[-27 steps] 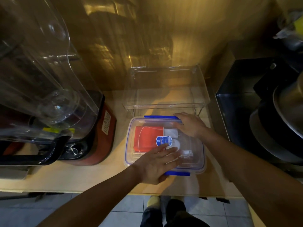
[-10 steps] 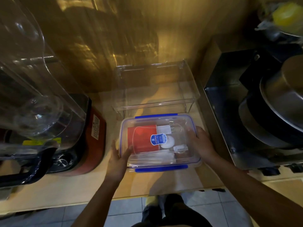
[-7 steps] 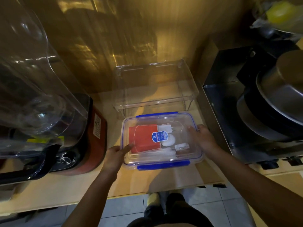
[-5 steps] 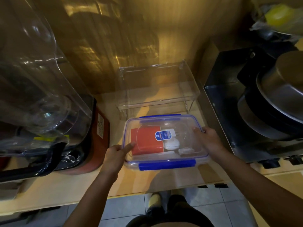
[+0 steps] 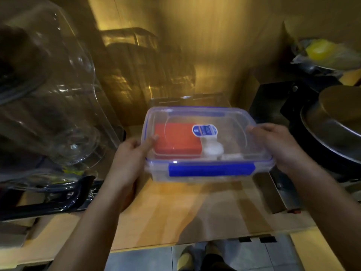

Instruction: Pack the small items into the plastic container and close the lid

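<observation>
Counter (image 5: 175,218) below, blender (image 5: 46,106) at left, pots (image 5: 332,122) at right. Container (image 5: 205,141) was held above counter, lid (image 5: 197,122) on, front blue latch (image 5: 212,170) down. Left hand (image 5: 127,163) gripped left end, right hand (image 5: 281,145) gripped right end (frame blurred). Inside: red box (image 5: 175,141), white round item (image 5: 213,149).

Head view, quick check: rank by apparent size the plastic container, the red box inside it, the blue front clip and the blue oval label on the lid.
1. Plastic container, largest.
2. Red box.
3. Blue front clip: longer than the box is wide but much thinner, and nearer the camera, so this order is unsure.
4. Blue oval label, smallest.
</observation>
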A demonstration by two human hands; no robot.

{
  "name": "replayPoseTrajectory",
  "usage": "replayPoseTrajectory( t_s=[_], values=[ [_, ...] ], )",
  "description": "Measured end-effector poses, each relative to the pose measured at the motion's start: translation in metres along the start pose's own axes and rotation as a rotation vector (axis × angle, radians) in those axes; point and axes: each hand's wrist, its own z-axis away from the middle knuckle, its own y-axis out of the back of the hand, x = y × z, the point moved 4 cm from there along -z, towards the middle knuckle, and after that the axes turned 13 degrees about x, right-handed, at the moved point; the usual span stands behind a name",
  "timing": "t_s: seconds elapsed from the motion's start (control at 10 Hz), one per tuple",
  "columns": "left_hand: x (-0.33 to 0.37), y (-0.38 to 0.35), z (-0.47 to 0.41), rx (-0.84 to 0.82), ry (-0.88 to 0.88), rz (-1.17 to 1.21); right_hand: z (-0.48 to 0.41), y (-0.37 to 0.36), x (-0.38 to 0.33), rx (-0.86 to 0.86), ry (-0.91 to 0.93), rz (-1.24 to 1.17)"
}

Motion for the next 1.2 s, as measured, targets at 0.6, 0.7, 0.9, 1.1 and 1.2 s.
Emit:
replayPoseTrajectory(
  t_s=[0.6,0.7,0.9,1.1,1.2],
  values=[
    [0.019,-0.049,-0.114,0.083,-0.153,-0.14,-0.111,-0.077,-0.048,-0.013,0.035,-0.086],
    [0.007,-0.055,-0.122,0.077,-0.126,-0.119,-0.118,-0.084,-0.036,0.031,0.009,-0.069],
    [-0.005,-0.061,-0.135,0.124,-0.142,-0.088,-0.119,-0.081,-0.02,0.056,0.051,-0.1],
    [-0.005,-0.06,-0.138,0.189,-0.255,-0.378,-0.115,-0.072,-0.037,0.003,0.237,0.403],
    [0.011,-0.055,-0.14,0.335,-0.392,-0.652,-0.116,-0.07,-0.055,-0.027,0.401,0.684]
  ],
)
